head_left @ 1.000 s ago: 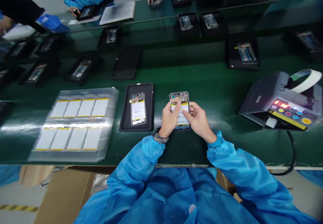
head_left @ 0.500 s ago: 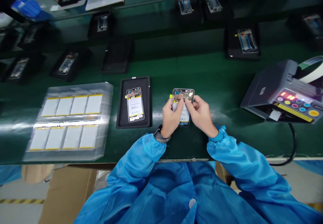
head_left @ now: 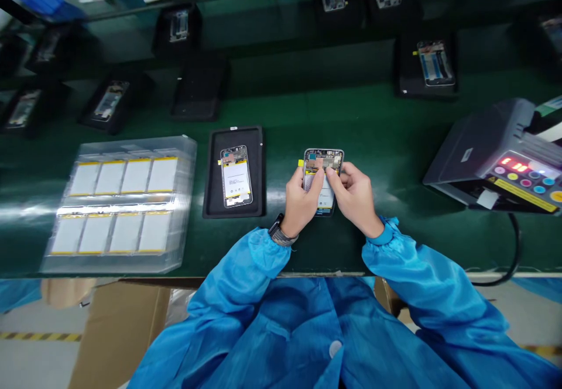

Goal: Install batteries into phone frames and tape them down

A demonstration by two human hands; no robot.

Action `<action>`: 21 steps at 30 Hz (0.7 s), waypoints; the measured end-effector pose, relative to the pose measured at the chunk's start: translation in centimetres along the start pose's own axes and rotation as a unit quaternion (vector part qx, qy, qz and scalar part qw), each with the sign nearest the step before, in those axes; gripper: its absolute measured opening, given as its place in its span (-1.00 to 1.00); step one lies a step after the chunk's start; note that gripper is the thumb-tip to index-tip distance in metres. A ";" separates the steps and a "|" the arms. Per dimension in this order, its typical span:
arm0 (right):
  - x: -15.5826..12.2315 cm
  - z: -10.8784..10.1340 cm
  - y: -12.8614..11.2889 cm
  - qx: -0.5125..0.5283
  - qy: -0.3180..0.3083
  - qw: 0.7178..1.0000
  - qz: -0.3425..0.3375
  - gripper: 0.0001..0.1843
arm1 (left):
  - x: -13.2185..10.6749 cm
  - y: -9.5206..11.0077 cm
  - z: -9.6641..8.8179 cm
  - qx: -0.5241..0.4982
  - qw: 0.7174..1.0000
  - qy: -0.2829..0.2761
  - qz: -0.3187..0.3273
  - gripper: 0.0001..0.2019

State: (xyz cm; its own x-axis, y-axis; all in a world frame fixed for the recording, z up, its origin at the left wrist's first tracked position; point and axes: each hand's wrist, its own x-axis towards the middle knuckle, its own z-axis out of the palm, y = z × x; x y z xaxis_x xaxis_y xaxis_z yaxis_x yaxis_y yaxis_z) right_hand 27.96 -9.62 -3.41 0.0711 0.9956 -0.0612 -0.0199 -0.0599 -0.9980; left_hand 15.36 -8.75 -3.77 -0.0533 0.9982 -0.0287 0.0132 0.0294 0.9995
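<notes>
Both my hands hold an open phone frame (head_left: 323,181) with a white battery in it, just above the green bench. My left hand (head_left: 302,209) grips its lower left side, and my right hand (head_left: 355,198) pinches its right side. My fingers cover part of the battery. A small yellow tab (head_left: 300,162) sticks out at the frame's left edge. Left of my hands, a black tray (head_left: 211,172) holds a similar phone frame (head_left: 236,176) with a battery fitted.
A clear plastic tray of yellow-edged white batteries (head_left: 118,205) lies to the left. On the right stands a grey electronic tape dispenser (head_left: 487,158) with a cable. Several black trays with phone frames line the green conveyor beyond. A co-worker's blue-gloved hand (head_left: 41,0) shows at top left.
The whole view has shifted upward and slightly sideways. My hands have drawn closer together over the phone frame, which now sits a little higher in view.
</notes>
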 end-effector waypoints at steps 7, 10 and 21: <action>0.0 -0.3 0.1 -0.043 -0.007 0.999 -0.008 -0.55 | 0.2 -0.3 0.1 0.002 1.000 -0.001 -0.004 -0.65; 0.0 -0.4 0.0 -0.053 -0.018 0.998 -0.021 -0.59 | 0.1 0.0 0.1 -0.003 1.000 0.002 -0.002 -0.65; -0.1 -0.4 -0.3 -0.036 -0.022 0.999 -0.014 -0.58 | 0.1 0.2 0.1 -0.001 1.000 0.018 0.004 -0.69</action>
State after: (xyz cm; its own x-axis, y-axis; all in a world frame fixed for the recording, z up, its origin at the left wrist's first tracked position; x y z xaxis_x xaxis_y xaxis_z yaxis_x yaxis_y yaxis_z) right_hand 28.33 -9.74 -3.13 0.0276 0.9991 -0.0334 0.0527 -0.0348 -0.9980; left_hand 15.41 -8.60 -3.59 -0.0886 0.9958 -0.0211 0.0116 0.0222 0.9997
